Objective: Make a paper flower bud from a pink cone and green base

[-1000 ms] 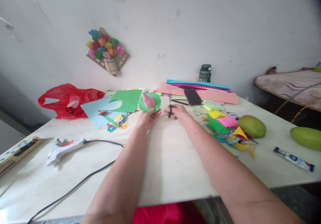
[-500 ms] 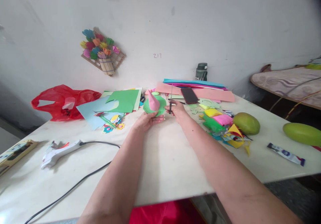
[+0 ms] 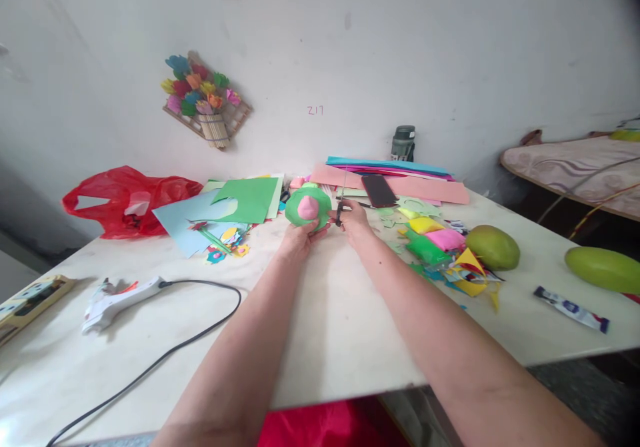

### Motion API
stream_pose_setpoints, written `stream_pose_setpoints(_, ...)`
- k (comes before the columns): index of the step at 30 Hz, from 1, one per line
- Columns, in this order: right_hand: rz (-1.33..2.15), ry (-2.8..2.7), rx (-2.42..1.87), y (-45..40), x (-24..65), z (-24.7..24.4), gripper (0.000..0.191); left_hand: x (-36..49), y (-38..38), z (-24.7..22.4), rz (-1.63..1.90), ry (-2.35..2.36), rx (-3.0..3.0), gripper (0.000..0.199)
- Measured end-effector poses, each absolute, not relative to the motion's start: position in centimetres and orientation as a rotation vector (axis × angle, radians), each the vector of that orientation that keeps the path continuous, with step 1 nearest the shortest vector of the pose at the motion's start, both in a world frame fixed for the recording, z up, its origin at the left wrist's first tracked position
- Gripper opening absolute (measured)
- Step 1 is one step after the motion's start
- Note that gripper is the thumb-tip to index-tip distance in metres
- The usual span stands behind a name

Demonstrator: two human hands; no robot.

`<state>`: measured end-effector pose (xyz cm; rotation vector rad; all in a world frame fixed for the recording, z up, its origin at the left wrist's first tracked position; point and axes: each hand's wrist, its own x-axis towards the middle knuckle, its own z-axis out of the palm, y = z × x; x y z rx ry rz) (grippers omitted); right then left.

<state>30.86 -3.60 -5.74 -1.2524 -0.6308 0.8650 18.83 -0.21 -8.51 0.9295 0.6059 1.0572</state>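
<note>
My left hand [image 3: 303,236] grips the lower edge of a round green paper disc [image 3: 295,215]. A pink cone [image 3: 308,207] stands on the disc, its tip turned toward me. Just to the right, my right hand [image 3: 354,220] is closed on the dark handles of a pair of scissors [image 3: 340,212]. The thin blades point up and away, beside the disc's right edge and apart from it. Part of the handles is hidden by my fingers.
Left of my hands lie green paper [image 3: 245,199], a glue gun [image 3: 120,302] with its cord, and a red plastic bag [image 3: 127,200]. On the right are a phone [image 3: 379,191], coloured scraps [image 3: 470,277], a green mango [image 3: 493,247] and a tube [image 3: 570,309].
My left hand has tilted the green disc upright toward me, so the pink cone now points at me instead of upward. The scissors have stayed nearly in place.
</note>
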Motion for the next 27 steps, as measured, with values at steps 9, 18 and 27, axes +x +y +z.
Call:
stream_pose_setpoints(9,1.075,-0.969,-1.309,-4.2,34.1,-6.2,0.032,17.7,0.2,-7.7,1.115,0.689,0.782,0.035)
stream_pose_setpoints(18,1.377,-1.388,-1.273,-5.6,34.8,-6.1,0.036,17.4,1.0,-8.1,1.208,0.649,0.661,0.033)
stream_pose_setpoints(27,1.384,-1.492,-1.276,-5.6,33.6,-6.1,0.034,17.6,1.1,-7.9,1.253,0.654,0.622,0.03)
